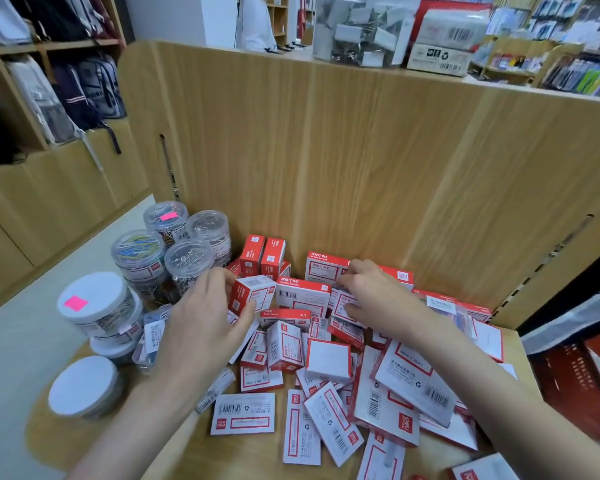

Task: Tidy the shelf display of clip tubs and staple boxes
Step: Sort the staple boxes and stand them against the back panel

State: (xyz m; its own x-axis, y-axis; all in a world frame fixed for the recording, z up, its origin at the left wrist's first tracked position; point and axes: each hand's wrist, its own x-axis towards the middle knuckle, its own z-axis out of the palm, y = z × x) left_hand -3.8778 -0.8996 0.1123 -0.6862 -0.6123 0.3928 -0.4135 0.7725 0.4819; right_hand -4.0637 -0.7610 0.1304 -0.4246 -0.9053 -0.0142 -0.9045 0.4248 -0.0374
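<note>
- Dozens of red-and-white staple boxes (326, 368) lie in a loose heap on the wooden shelf (243, 459), some flat, some on edge, many overlapping.
- The left hand (205, 317) grips one small staple box (252, 296) between thumb and curled fingers, holding it tilted just above the heap, near the clip tubs.
- The right hand (371, 292) reaches into the back of the heap; its fingers curl around a flat staple box (343, 308), thumb underneath.
- Two narrow red boxes (262, 256) stand upright against the wooden back panel (361, 150), and wider boxes (326, 268) lean along it to their right.
- Clear clip tubs (160, 251) holding coloured and silver paper clips stand stacked at the shelf's left end.
- Nearer the front left, white-lidded tubs (94, 301) sit on one another, the top one bearing a pink sticker (76, 302); another white-lidded tub (84, 384) stands apart, closer to the edge.
- On the ledge above the panel sits a clear tub of binder clips (357, 29) beside stacked cartons (444, 39).
</note>
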